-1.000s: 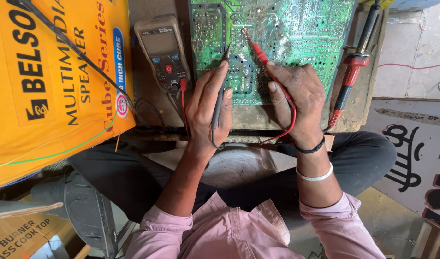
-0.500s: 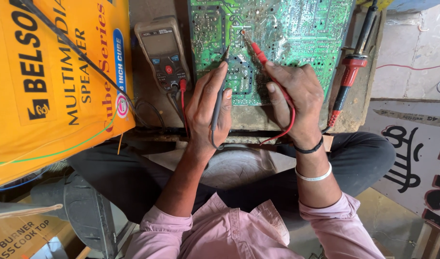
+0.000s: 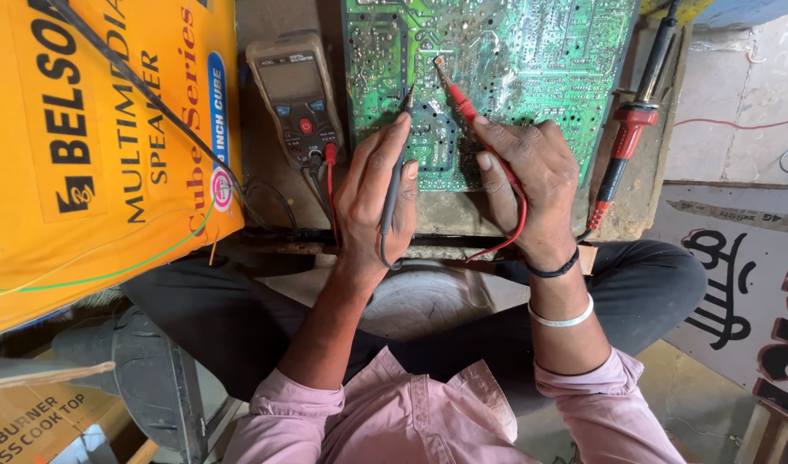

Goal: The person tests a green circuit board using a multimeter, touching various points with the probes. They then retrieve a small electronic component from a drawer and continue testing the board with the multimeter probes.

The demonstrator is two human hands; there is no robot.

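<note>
Head view, looking down on a worktop. Compared with the frame half a second earlier, both hands and both probes keep nearly the same places; the red probe's tip sits at much the same spot on the board, with no clear shift.

Counted: two probes, one meter, one circuit board, one soldering iron, two hands.

The left hand [image 3: 378, 199] is closed narrowly round the black probe [image 3: 396, 176], held like a pen. Its long axis runs near to far, tip pointing far and slightly right, touching the near-left part of the green circuit board [image 3: 540, 60]. The right hand [image 3: 525, 185] pinches the red probe [image 3: 464, 107] between its fingers. This probe's long axis is oblique, tip pointing far and left, meeting the board just right of the black tip; the two tips stand near each other but apart.

The board lies at the far centre of the worktop. The grey multimeter [image 3: 293, 94] lies just left of it, leads plugged into its near end. A red-and-black soldering iron [image 3: 630, 129] lies along the board's right edge. A yellow speaker carton [image 3: 93, 155] fills the left side.
</note>
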